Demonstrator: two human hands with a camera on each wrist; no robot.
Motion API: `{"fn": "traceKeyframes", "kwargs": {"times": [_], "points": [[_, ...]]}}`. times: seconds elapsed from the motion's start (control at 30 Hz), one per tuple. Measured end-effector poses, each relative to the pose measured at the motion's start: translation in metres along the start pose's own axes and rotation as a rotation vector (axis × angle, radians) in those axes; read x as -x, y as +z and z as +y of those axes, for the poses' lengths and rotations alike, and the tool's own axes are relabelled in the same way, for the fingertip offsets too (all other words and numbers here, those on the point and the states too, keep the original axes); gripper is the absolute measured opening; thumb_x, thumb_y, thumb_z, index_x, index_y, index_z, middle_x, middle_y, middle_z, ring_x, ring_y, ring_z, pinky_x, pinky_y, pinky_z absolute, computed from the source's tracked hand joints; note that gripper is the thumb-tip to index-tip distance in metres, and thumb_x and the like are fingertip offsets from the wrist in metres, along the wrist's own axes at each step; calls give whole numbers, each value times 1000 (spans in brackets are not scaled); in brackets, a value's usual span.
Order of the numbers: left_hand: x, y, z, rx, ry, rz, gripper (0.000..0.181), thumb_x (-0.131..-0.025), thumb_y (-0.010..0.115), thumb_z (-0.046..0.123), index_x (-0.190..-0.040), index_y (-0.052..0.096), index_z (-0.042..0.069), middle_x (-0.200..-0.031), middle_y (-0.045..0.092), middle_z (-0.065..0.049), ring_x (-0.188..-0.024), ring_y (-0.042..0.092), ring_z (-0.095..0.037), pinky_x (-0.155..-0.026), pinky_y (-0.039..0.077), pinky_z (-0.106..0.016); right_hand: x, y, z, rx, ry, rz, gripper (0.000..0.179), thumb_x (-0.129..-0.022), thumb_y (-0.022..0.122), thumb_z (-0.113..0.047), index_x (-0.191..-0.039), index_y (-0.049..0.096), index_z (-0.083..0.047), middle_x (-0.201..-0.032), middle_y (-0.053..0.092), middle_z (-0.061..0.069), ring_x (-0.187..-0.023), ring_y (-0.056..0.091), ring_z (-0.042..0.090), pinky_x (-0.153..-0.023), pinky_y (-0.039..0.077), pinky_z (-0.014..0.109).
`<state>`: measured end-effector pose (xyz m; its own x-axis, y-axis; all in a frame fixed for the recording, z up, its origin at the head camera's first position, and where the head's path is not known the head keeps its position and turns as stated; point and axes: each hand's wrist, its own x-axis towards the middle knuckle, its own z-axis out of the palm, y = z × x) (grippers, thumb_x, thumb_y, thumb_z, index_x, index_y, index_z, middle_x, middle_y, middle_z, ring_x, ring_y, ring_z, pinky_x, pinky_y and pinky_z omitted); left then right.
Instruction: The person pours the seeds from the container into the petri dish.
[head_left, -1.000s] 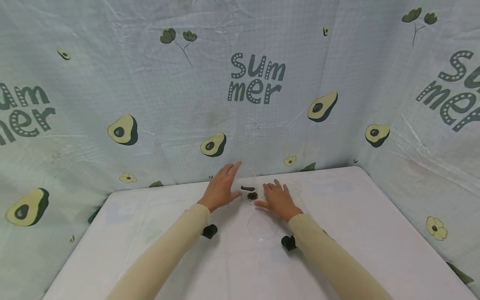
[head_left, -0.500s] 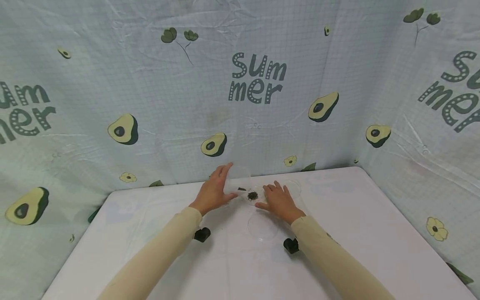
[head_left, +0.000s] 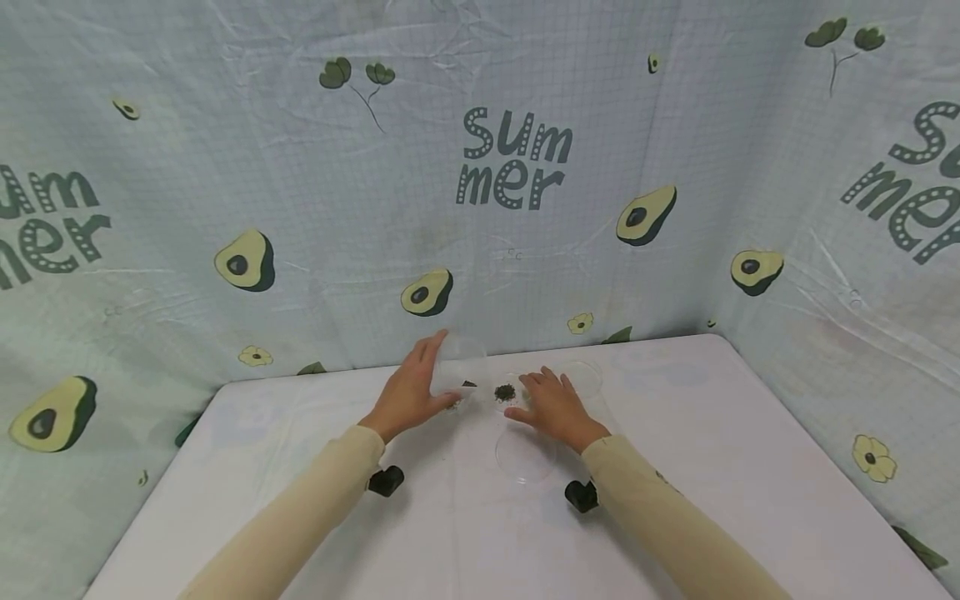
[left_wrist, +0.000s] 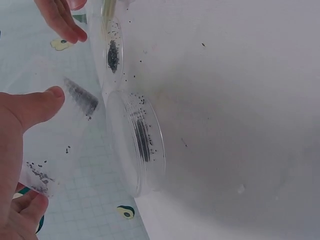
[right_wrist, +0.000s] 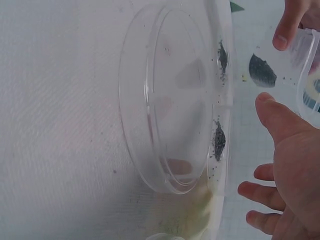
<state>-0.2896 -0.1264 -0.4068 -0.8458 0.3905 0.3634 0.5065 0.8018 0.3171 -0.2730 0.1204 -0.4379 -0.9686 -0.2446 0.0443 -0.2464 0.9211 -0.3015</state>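
Note:
My left hand (head_left: pixel 408 392) holds a clear plastic bag (head_left: pixel 462 360) between thumb and fingers. Dark grains (left_wrist: pixel 82 100) have gathered toward one end of the bag, with a few more near the fingers in the left wrist view. Below the bag stands a clear petri dish (left_wrist: pixel 162 145) with a dark heap in it. My right hand (head_left: pixel 557 408), fingers spread and holding nothing, is beside another petri dish with a small pile of dark grains (head_left: pixel 505 392).
An empty-looking clear petri dish (head_left: pixel 526 454) sits nearer on the white table (head_left: pixel 465 533); another clear dish (head_left: pixel 583 378) lies behind the right hand. Loose grains dot the tabletop around the dishes. A printed curtain (head_left: pixel 360 208) closes off the table's far edge.
My left hand has moved left with the bag, away from the dish beside the right hand, leaving that dish's grain pile in plain sight. The right hand has barely shifted.

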Motion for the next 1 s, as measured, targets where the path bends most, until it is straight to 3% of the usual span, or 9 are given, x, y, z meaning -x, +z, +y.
{"fn": "traceKeyframes", "kwargs": {"times": [0.57,1.0], "points": [[18,-14,-14,29,-25,23,97,-77,82,29,-150,24,6,-150,35,-16,-136,42,-34,-109,40,-49,10,-1,-6,-81,-13,-72,68,-89,65,-46,-142,46,-7,-148,45,15,-145,30,33,-121,15,53],[35,-23,-24,84,-159,-37,101,-78,81,32,-152,16,7,-152,32,-19,-135,42,-38,-109,39,-55,20,0,-9,-72,-61,-63,66,-88,67,-43,-140,49,-8,-144,50,14,-140,39,30,-121,17,54]]}}
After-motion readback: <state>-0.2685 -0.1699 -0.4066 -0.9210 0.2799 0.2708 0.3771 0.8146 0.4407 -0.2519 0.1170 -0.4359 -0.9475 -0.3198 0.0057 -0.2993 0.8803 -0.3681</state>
